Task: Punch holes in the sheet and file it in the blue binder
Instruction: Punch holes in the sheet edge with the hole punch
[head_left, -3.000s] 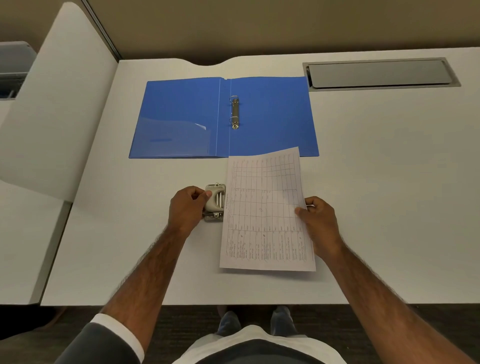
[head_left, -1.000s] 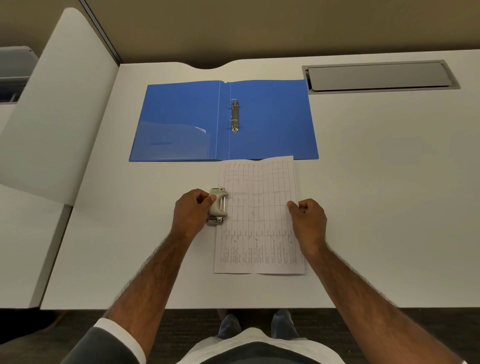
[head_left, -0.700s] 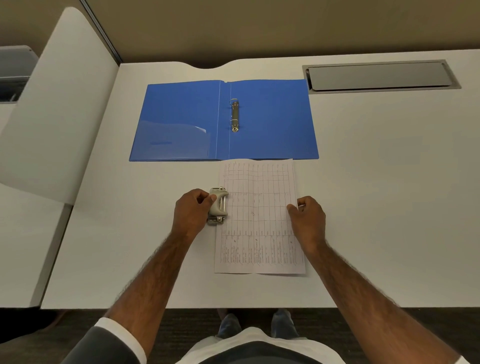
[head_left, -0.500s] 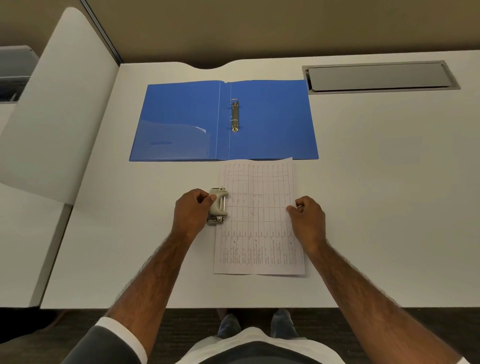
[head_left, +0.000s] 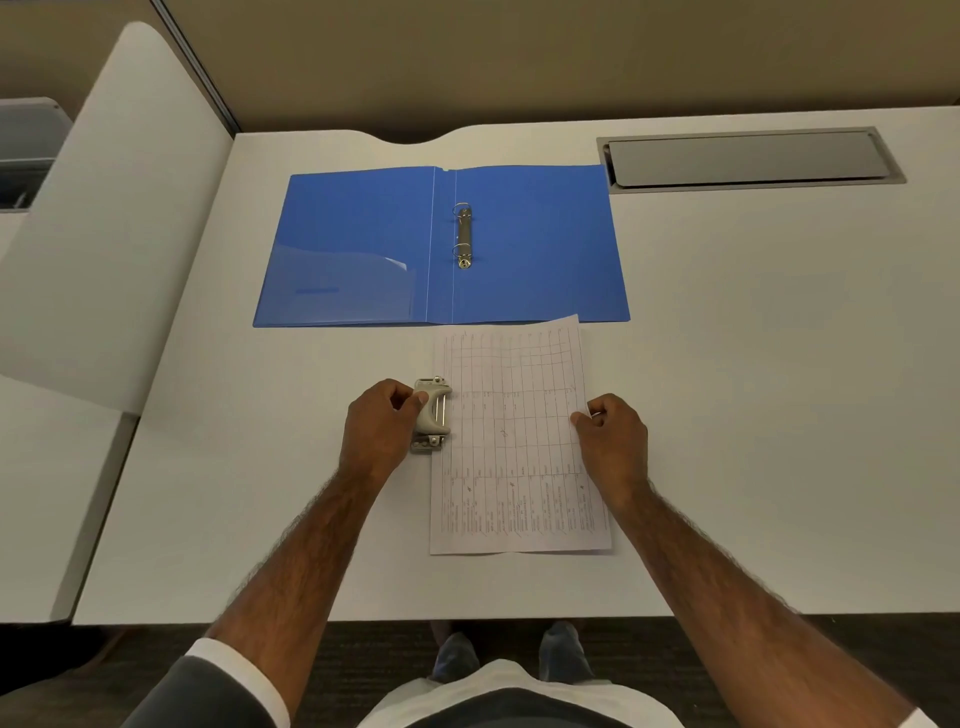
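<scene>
bare desk (head_left: 753, 395) right of sheet (head_left: 514, 441)

sheet (head_left: 519, 441) print: too small to read | left edge: under hole punch (head_left: 434, 415)

White desk (head_left: 753, 395) bearing an open blue binder (head_left: 540, 249) (rings exposed), a printed sheet (head_left: 514, 467) and a hole punch (head_left: 434, 415).

Bare, hairy forearms; a rolled grey sleeve (head_left: 208, 696) with white cuff (head_left: 244, 675), and grey-blue shoes (head_left: 457, 657).
</scene>
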